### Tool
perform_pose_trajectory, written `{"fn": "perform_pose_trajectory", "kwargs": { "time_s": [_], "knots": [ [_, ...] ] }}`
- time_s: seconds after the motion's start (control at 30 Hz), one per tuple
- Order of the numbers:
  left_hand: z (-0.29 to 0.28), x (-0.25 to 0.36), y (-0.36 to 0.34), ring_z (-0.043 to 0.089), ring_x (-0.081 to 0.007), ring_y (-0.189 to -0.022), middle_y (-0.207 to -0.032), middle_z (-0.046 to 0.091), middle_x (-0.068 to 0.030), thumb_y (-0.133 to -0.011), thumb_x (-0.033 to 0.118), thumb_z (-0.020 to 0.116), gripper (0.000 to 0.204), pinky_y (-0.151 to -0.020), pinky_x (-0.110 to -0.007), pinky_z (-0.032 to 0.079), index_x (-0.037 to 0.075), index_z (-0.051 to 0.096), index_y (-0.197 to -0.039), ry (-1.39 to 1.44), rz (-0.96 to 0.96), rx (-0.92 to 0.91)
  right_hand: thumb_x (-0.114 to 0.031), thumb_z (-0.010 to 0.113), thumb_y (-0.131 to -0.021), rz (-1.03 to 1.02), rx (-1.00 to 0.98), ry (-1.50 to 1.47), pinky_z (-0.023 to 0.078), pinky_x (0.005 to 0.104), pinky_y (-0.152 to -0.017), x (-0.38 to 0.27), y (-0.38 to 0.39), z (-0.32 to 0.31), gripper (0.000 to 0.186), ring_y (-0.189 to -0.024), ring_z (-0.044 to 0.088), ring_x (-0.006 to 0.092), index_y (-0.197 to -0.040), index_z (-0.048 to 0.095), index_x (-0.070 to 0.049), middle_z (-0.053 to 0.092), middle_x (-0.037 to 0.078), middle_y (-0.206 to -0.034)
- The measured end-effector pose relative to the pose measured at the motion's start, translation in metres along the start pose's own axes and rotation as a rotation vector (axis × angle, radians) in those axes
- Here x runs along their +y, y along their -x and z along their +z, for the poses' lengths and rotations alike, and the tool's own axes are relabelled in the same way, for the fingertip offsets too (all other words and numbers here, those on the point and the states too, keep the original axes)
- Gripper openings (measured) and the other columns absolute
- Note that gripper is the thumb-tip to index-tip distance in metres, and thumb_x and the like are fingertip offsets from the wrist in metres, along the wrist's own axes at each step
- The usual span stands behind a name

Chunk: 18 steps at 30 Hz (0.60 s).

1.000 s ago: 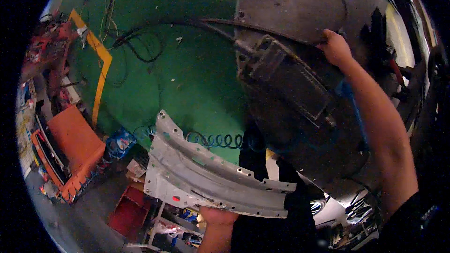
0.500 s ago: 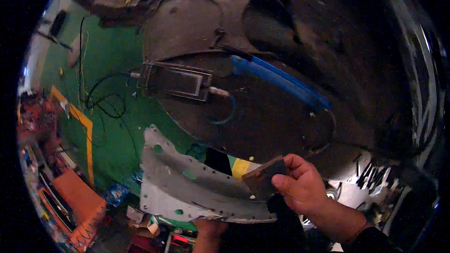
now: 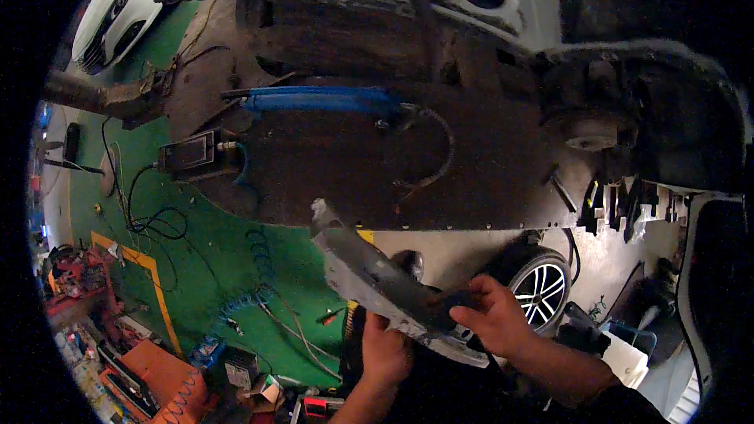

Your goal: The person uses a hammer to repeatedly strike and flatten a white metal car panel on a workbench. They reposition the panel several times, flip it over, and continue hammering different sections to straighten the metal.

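Note:
My left hand [image 3: 385,349] is closed on the lower edge of a long, curved grey sheet-metal panel [image 3: 369,267], which is tilted and seen partly edge-on. Bolt holes show along it. My right hand [image 3: 499,318] pinches a thin, dark flat piece [image 3: 453,299] between thumb and fingers, over the panel's right part. Whether that piece touches the metal I cannot tell. The panel's right end passes beneath my right hand.
Ahead lies a wide dark platform [image 3: 330,165] with a blue hydraulic cylinder [image 3: 322,100] and a pedal unit [image 3: 188,155]. A car body [image 3: 534,23] stands over it. Near right is a wheel [image 3: 542,290]; near left, an orange case [image 3: 161,377] beside coiled hoses.
My view has swung to the right, bringing the car body and wheel into sight. The panel has been turned more edge-on. My right hand still grips the dark piece, now lower-angled over the panel.

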State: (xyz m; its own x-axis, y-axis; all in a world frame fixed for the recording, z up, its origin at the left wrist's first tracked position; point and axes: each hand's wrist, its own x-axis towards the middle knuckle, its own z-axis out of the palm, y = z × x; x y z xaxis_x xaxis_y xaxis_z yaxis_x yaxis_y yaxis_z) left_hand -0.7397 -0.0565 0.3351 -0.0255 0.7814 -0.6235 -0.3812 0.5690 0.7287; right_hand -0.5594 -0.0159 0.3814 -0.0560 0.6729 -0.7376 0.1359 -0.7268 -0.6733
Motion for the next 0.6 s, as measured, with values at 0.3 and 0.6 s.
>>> {"fn": "perform_pose_trajectory", "kwargs": {
  "time_s": [0.3, 0.6],
  "knots": [
    [0.022, -0.007, 0.000, 0.061, -0.0188, -0.101, -0.117, 0.059, -0.0125, -0.097, 0.007, 0.053, 0.035, -0.082, -0.029, 0.051, 0.001, 0.041, -0.129, 0.180, -0.241, 0.077, -0.018, 0.074, -0.086, 0.003, -0.206, 0.029, 0.050, 0.0347, -0.088, 0.045, -0.002, -0.019, 0.043, -0.097, 0.059, 0.0168, -0.117, 0.049, -0.003, 0.060, 0.008, -0.106],
    [0.009, -0.102, -0.030, 0.059, -0.0155, -0.087, -0.102, 0.062, -0.0117, -0.092, 0.027, 0.068, 0.045, -0.078, -0.030, 0.049, -0.003, 0.045, -0.116, 0.366, -0.212, 0.494, -0.001, 0.083, -0.068, 0.307, -0.539, -0.096, 0.045, 0.0386, -0.101, 0.097, -0.074, -0.022, 0.089, -0.121, 0.052, 0.0215, -0.142, 0.033, -0.008, 0.050, 0.008, -0.133]
  ]
}}
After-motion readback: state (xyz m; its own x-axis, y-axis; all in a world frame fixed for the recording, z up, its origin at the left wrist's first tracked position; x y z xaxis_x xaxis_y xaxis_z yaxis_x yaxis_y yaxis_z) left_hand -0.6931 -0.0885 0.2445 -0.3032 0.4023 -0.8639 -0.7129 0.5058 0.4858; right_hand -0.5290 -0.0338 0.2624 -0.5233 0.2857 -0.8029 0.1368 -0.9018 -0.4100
